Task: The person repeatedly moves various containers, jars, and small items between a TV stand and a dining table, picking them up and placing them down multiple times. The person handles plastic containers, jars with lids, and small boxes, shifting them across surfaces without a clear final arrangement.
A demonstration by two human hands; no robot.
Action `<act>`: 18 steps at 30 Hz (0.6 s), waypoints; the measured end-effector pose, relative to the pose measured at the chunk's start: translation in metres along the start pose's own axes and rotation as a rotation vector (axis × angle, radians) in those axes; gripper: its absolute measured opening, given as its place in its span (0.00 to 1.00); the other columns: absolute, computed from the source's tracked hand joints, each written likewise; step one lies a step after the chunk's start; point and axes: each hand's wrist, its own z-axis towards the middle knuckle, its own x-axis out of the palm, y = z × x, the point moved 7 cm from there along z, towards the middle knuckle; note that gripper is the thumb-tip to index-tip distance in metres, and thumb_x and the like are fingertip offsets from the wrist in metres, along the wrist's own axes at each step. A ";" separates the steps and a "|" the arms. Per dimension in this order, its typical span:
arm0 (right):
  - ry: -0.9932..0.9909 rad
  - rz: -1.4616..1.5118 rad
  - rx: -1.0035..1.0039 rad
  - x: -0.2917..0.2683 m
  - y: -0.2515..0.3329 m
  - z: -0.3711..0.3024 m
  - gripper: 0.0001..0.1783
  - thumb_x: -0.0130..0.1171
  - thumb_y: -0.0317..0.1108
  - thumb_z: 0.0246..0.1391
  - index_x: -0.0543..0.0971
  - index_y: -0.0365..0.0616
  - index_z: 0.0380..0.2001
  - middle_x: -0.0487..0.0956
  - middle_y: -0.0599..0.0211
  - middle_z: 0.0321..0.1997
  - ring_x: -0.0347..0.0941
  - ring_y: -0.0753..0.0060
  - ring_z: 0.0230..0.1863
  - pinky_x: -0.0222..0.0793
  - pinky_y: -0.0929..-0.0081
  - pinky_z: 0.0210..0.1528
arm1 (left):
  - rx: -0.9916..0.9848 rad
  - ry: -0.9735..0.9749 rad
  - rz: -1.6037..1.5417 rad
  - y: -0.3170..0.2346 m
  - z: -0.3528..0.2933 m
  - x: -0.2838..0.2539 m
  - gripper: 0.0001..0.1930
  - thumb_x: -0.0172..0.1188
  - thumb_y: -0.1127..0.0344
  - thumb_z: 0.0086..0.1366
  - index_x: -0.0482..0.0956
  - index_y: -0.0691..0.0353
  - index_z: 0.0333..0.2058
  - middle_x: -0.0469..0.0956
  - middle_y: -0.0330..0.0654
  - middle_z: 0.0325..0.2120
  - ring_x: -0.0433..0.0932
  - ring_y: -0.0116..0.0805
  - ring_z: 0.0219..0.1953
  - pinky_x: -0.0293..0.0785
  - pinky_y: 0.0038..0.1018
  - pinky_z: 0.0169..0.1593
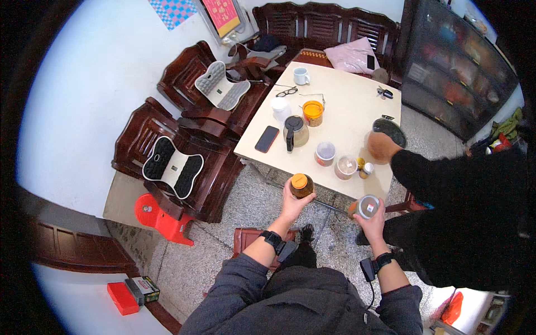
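1. L hand (292, 205): grasping the dark jar w/ orange lid (301, 185), fingers wrapped round its side; at ctr of frame, just off the table's near edge.
2. R hand (373, 224): grasping the clear-lidded jar (368, 207), small white label on top; right of ctr, by the table's near corner. Jars well apart.
3. Both wrists wear black straps w/ a boxy unit; dark sleeves pushed up, lower part of frame.
4. Cream table (343, 100), upper ctr to right. Near its close edge: two clear-lidded tubs (325, 153) side by side, then a small white-capped bottle (367, 169) beside a yellowish one.
5. Mid-table: glass pitcher w/ black lid (296, 134), smartphone (267, 139) to its left, orange tub w/ wire handle (313, 114), white container (280, 109).
6. Far end: pale mug (301, 76), eyeglasses (287, 92); keys (384, 93) near right edge.
7. Right: another person's hand (384, 147), blurred, over/by a dark round pan (391, 132); can't tell if it grips. Black sleeve.
8. Left: dark wood armchairs w/ back cushions (173, 167), red plastic stool (159, 218) below.
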 end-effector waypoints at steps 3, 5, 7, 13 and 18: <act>-0.073 -0.088 0.014 0.028 -0.005 0.040 0.58 0.78 0.36 0.25 0.55 0.36 0.60 0.63 0.47 0.58 0.61 0.47 0.59 0.60 0.60 0.60 | 0.022 0.042 0.103 0.017 0.056 0.009 0.44 0.76 0.61 0.42 0.60 0.62 0.56 0.65 0.50 0.51 0.64 0.44 0.56 0.62 0.36 0.60; -0.086 -0.063 0.055 0.044 -0.013 0.062 0.59 0.78 0.36 0.25 0.54 0.36 0.61 0.62 0.47 0.59 0.61 0.47 0.59 0.59 0.61 0.61 | 0.036 0.042 0.037 0.031 0.084 0.018 0.44 0.76 0.63 0.42 0.59 0.61 0.57 0.65 0.50 0.51 0.65 0.44 0.56 0.62 0.36 0.59; -0.119 -0.089 0.105 0.057 -0.020 0.077 0.59 0.78 0.35 0.25 0.54 0.35 0.61 0.61 0.47 0.59 0.60 0.47 0.60 0.59 0.61 0.61 | 0.033 0.063 0.043 0.046 0.106 0.025 0.45 0.76 0.65 0.41 0.59 0.61 0.57 0.65 0.49 0.51 0.65 0.43 0.56 0.63 0.36 0.59; -0.072 -0.100 0.154 0.095 -0.030 0.109 0.59 0.77 0.32 0.27 0.52 0.36 0.62 0.59 0.46 0.59 0.59 0.46 0.60 0.59 0.62 0.62 | -0.049 0.109 -0.119 0.095 0.153 0.050 0.45 0.75 0.69 0.42 0.57 0.66 0.56 0.64 0.48 0.51 0.66 0.39 0.56 0.65 0.33 0.59; -0.076 -0.100 0.124 0.109 -0.026 0.126 0.59 0.77 0.31 0.29 0.50 0.36 0.62 0.58 0.45 0.59 0.58 0.46 0.60 0.58 0.62 0.62 | -0.078 0.157 -0.084 0.105 0.166 0.059 0.44 0.73 0.75 0.44 0.54 0.65 0.58 0.63 0.47 0.53 0.66 0.38 0.56 0.66 0.32 0.59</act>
